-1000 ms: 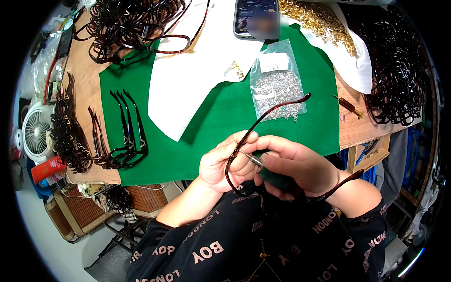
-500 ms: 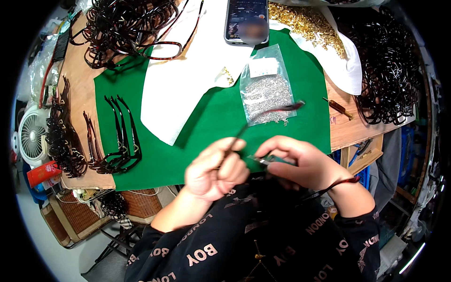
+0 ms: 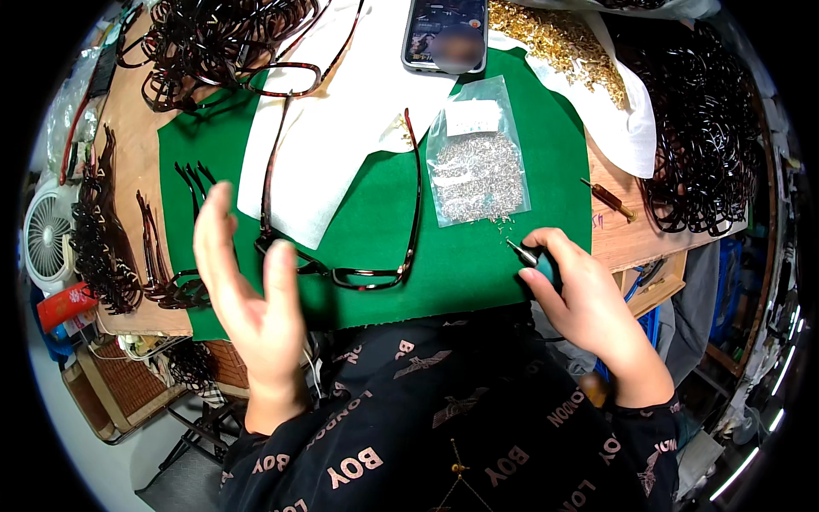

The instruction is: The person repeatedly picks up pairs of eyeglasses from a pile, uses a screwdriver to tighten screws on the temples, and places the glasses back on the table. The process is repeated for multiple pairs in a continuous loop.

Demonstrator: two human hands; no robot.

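Note:
My left hand (image 3: 256, 299) is open, its fingers apart and holding nothing. Just right of it a pair of dark tortoiseshell eyeglass frames (image 3: 368, 280) lies on the green mat (image 3: 478, 264), temples pointing away from me; the hand hides part of the front. In my right hand (image 3: 580, 290) is a screwdriver (image 3: 531, 254) with a slim metal tip and a teal body, mostly covered by the fingers. Its tip points toward tiny silver screws spilled below a clear plastic bag (image 3: 479, 171) full of them. Several assembled frames (image 3: 186, 288) sit left of my left hand, partly hidden by it.
Tangled piles of dark frames lie far left (image 3: 217, 47) and far right (image 3: 704, 136). A white cloth (image 3: 299, 171) overlaps the mat. A phone (image 3: 445, 34) and gold-coloured small parts (image 3: 567, 51) are at the back. A brown-handled tool (image 3: 610, 198) rests on the wooden table.
My left hand has let go of the eyeglass frames, opened and moved left; the frames now lie on the mat. My right hand has moved right, still with the screwdriver.

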